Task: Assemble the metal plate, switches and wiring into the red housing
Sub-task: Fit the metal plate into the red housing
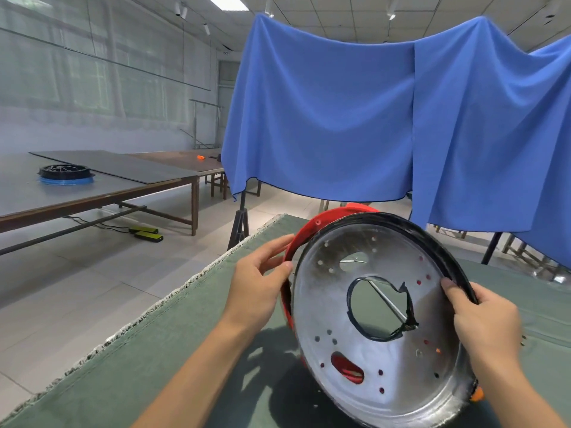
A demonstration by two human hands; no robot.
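A round silver metal plate (pixel 336 307) with a black rim, a large central hole and several small holes is tilted up on edge above the green table. It sits inside the red housing (pixel 304 230), whose rim shows behind its upper left edge. My left hand (pixel 259 279) grips the left edge of the housing, thumb on the plate's rim. My right hand (pixel 485 316) grips the black rim on the right, thumb on the plate's face. A thin metal rod (pixel 387 299) shows through the central hole. An orange part (pixel 476 394) sticks out at the lower right edge.
The green felt-covered table (pixel 173 344) has its left edge running diagonally close to my left arm. A blue cloth (pixel 340 118) hangs on stands behind the table. A long table at the left carries a black ring part (pixel 65 173) on a blue base.
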